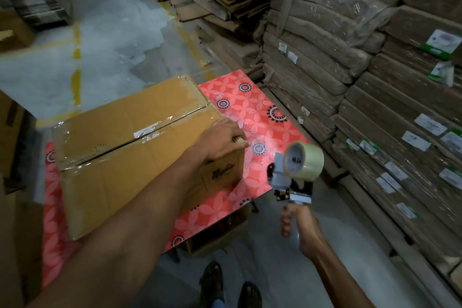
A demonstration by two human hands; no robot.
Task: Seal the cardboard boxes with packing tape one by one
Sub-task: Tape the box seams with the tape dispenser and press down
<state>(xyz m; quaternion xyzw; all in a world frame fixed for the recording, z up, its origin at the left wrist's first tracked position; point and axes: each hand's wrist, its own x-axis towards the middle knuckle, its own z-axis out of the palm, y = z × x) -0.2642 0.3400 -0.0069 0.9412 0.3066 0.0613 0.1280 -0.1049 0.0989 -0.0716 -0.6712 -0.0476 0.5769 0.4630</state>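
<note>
Head view. The box (pixel 140 152) lies on the table (pixel 262 112), directly under the left hand (pixel 222 140). That hand rests on the top panel at the edge nearest the right hand (pixel 300 225). Its fingers lie fairly straight and close together, tips reaching just over the edge; it presses rather than grips. A glossy strip of tape (pixel 160 125) runs along the centre seam, just beyond the left hand's knuckles. The flaps meet there, so the top appears sealed. The right hand is wrapped around the handle of the dispenser (pixel 292 177), with the roll uppermost. It holds the dispenser below and to the right of the left hand, off the table's edge and well apart from the box. Handling, as judged: the box is stiff corrugated board with flat, unbulged sides. It is probably of light to moderate weight, though its contents are hidden. The taped patches should be slick and the bare board should grip well. The best hold is with palms on opposite side panels or beneath the bottom edges, not on the flaps, which may give at the seam. Wrapped stacks (pixel 375 97) of flattened board stand beyond the right hand.
</note>
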